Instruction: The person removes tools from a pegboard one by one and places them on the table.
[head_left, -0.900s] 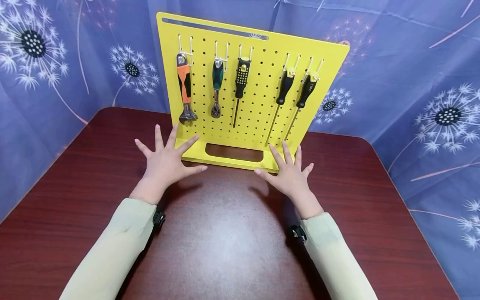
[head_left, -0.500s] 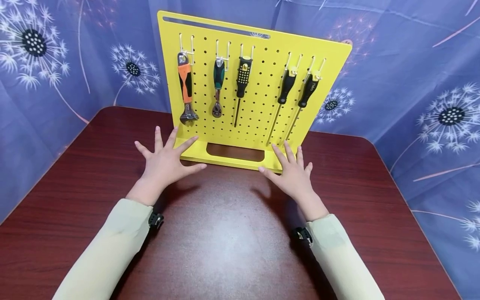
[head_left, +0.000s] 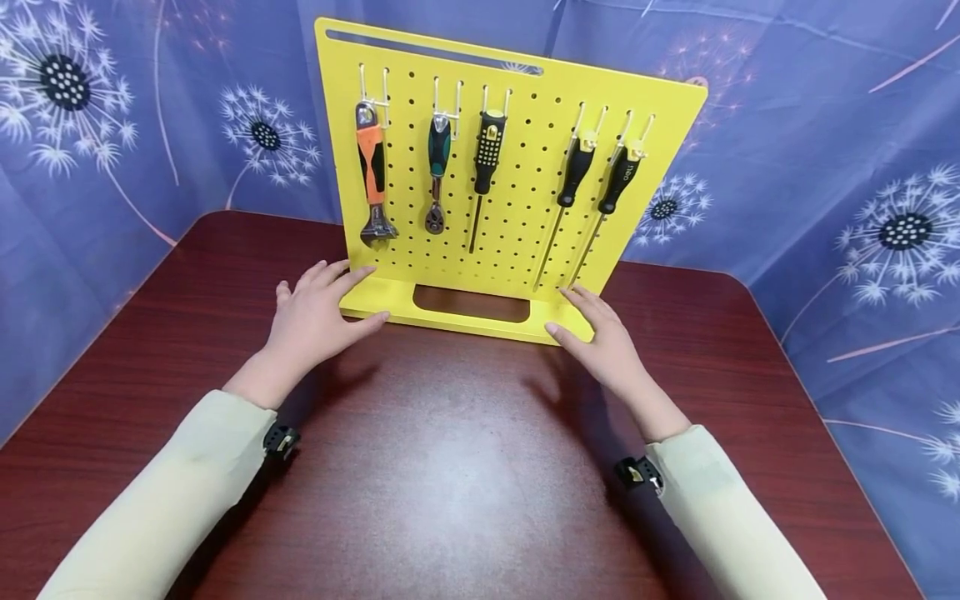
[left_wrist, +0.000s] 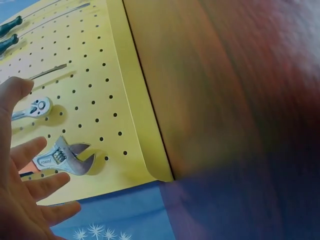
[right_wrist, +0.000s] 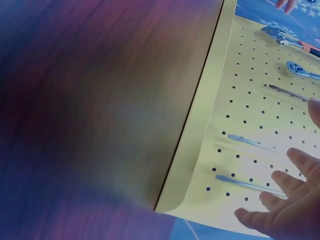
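A yellow pegboard (head_left: 637, 92) stands upright at the back of the table. From its hooks hang an orange and black adjustable wrench (head_left: 372, 167), a green and black ratchet wrench (head_left: 438, 158), a screwdriver (head_left: 489, 150) with a yellow-dotted handle, and two black-handled screwdrivers (head_left: 576, 175). My left hand (head_left: 307, 321) is at the board's left lower corner, thumb by the base's front edge; its fingers overlap the wrench head in the left wrist view. At the right lower corner is my right hand (head_left: 607, 346), fingers near the black screwdrivers' tips. Both hands hold nothing.
The base of the pegboard has an oblong cutout (head_left: 471, 303) at its front. Below it spreads the dark red wooden table (head_left: 457, 467). Blue curtain cloth (head_left: 750, 167) with dandelion prints hangs behind and at both sides.
Both hands have moved apart, the left one leftward and the right one rightward. Their widely spread fingers have drawn closer together. The tools hang as before.
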